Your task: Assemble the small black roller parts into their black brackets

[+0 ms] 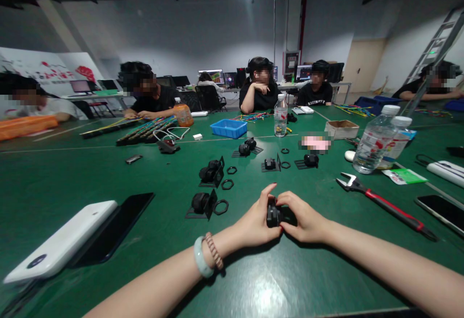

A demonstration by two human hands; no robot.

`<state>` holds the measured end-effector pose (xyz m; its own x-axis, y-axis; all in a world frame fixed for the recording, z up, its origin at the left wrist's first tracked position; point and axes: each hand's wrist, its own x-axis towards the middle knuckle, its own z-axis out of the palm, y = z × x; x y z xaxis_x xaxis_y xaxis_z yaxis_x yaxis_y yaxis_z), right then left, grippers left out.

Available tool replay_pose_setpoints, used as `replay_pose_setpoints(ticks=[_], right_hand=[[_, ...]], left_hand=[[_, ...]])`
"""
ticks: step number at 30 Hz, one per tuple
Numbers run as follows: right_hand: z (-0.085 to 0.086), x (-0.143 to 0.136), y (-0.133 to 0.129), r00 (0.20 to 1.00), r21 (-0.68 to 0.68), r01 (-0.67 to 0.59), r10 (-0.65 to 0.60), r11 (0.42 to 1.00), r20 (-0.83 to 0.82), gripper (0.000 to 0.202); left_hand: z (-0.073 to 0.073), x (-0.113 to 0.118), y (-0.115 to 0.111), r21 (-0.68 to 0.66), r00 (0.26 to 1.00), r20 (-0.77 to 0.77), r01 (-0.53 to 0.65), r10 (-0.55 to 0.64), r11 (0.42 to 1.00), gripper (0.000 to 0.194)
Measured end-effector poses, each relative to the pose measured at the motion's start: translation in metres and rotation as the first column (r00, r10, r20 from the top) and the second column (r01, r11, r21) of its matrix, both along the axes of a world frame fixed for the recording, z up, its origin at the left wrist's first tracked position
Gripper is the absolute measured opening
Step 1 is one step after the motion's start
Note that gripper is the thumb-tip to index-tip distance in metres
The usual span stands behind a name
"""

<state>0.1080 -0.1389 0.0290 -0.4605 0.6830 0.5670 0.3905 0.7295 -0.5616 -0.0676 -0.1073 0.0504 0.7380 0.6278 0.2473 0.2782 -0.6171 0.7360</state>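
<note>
My left hand [253, 222] and my right hand [306, 216] meet just above the green table, both closed around a black plastic fitting [273, 215]. Its underside and parts of its sides are covered by my fingers. My left index finger sticks up. Left of my hands, a similar black fitting [199, 203] stands on a bracket beside a thin black ring nut [221, 207]. Farther back lie more bracketed fittings, one with a bracket [270, 164] next to another ring nut [285, 165]. An adjustable wrench [393, 207] with red-and-black handle rests to the right.
A white power bank [63, 240] and a dark phone [119, 228] lie at left. Water bottles [373, 139], another phone [442, 211] and a small green packet [404, 176] are at right. A blue tray [229, 128] sits farther back. Several people sit around the table.
</note>
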Motion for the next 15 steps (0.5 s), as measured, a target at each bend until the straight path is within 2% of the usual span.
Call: replay_pose_setpoints(ticks=[15], right_hand=[[-0.0033, -0.0020, 0.0041, 0.999, 0.018, 0.017, -0.016, 1.000, -0.043, 0.050]], left_hand=[[-0.0025, -0.0017, 0.0025, 0.021, 1.000, 0.005, 0.017, -0.017, 1.000, 0.089]])
